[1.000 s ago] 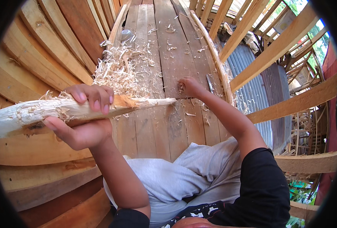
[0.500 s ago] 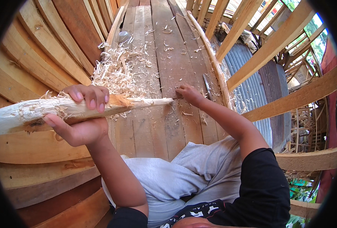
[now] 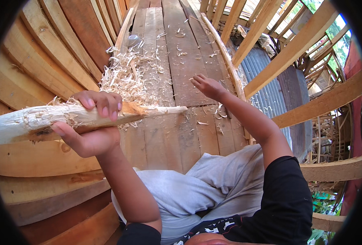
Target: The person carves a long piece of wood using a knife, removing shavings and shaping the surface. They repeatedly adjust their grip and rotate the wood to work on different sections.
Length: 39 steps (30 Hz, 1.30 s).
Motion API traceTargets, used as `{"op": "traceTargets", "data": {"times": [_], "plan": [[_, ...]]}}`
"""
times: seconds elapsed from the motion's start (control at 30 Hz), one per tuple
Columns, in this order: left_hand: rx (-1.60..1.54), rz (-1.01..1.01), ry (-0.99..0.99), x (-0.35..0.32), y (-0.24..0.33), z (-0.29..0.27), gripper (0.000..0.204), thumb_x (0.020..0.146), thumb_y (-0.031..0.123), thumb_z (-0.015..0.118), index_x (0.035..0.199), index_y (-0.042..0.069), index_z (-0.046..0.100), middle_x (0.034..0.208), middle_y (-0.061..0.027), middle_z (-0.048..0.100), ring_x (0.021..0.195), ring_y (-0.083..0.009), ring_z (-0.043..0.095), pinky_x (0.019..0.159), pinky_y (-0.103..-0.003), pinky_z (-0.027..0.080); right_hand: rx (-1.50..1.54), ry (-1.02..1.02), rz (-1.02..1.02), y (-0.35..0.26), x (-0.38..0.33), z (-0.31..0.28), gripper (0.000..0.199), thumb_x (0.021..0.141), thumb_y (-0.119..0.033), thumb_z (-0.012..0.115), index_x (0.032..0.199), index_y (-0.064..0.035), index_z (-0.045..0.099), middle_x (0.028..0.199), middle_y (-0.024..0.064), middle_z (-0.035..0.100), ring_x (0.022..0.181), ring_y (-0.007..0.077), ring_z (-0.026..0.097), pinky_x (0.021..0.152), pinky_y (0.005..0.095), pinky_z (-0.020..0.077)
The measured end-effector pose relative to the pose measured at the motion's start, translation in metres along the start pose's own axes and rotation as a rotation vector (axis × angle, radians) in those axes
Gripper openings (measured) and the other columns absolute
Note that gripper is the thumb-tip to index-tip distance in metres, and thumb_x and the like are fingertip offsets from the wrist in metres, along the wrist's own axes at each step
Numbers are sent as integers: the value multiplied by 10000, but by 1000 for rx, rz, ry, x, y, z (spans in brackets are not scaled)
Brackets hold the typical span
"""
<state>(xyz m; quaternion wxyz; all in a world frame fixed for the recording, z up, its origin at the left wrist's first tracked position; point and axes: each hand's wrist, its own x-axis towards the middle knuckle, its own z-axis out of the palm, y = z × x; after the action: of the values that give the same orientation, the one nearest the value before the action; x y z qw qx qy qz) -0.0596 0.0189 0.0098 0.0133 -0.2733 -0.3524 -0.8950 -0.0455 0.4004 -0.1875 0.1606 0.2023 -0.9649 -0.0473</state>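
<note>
My left hand (image 3: 93,141) grips a pale wooden pole (image 3: 19,124), fingers over the top and thumb along the lower side. The pole comes in from the left edge, rough and partly shaved. It narrows to a thin tapered tip over the floorboards. My right hand (image 3: 208,87) is off to the right, low over the planks and apart from the pole. Its fingers are bunched together, with a tiny pale bit at their tips that is too small to name. The knife-like tool seen earlier lies hidden behind my right hand and forearm.
Curled wood shavings (image 3: 128,79) heap beside the curved ribs (image 3: 46,45) on the left. A small clear cup-like container (image 3: 133,40) stands beyond them. Upright timbers (image 3: 297,51) line the right side, with corrugated metal sheeting (image 3: 266,77) outside. The plank floor (image 3: 193,61) carries scattered shavings.
My right hand has risen away from the spot on the floor and moved slightly farther and right, its forearm now covering the tool there. The left hand and pole have barely shifted.
</note>
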Motion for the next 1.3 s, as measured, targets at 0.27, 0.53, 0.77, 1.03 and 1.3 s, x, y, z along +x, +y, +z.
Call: {"op": "traceTargets", "data": {"times": [0.27,0.53,0.77,1.03,1.3], "plan": [[-46,33,-48,0,-1,-4,659,858,727,362,829,79,481,641,-50,436,546,-167,422,608,-341,379,-125,164,155,69,-43,-70,344,845,-16,554,1188,4,559,1148,147,605,1077,289,591,829,316,537],[-41,27,-34,1,-2,0,637,860,704,400,821,73,481,634,-56,430,556,-180,416,612,-336,364,829,362,1120,37,-40,-69,255,809,-110,709,1024,23,679,843,88,705,719,113,658,656,255,531],[-58,-15,-65,0,0,-6,602,846,691,449,820,90,473,651,-45,409,595,-170,392,653,-336,338,964,290,1127,-27,-47,-105,230,806,-135,687,999,-12,704,880,117,714,772,174,679,733,300,537],[-98,-23,-72,-1,-6,-8,594,844,680,461,825,86,470,663,-46,401,605,-175,400,658,-333,337,454,113,862,-27,-87,-16,208,784,-44,616,969,-26,710,888,214,678,767,281,671,705,344,524],[-73,-23,-65,-1,-1,-7,594,842,680,456,819,87,464,666,-45,393,605,-169,392,653,-327,334,208,-415,589,-11,-75,10,170,826,-14,531,932,-1,664,888,243,648,883,396,631,774,429,511]]}}
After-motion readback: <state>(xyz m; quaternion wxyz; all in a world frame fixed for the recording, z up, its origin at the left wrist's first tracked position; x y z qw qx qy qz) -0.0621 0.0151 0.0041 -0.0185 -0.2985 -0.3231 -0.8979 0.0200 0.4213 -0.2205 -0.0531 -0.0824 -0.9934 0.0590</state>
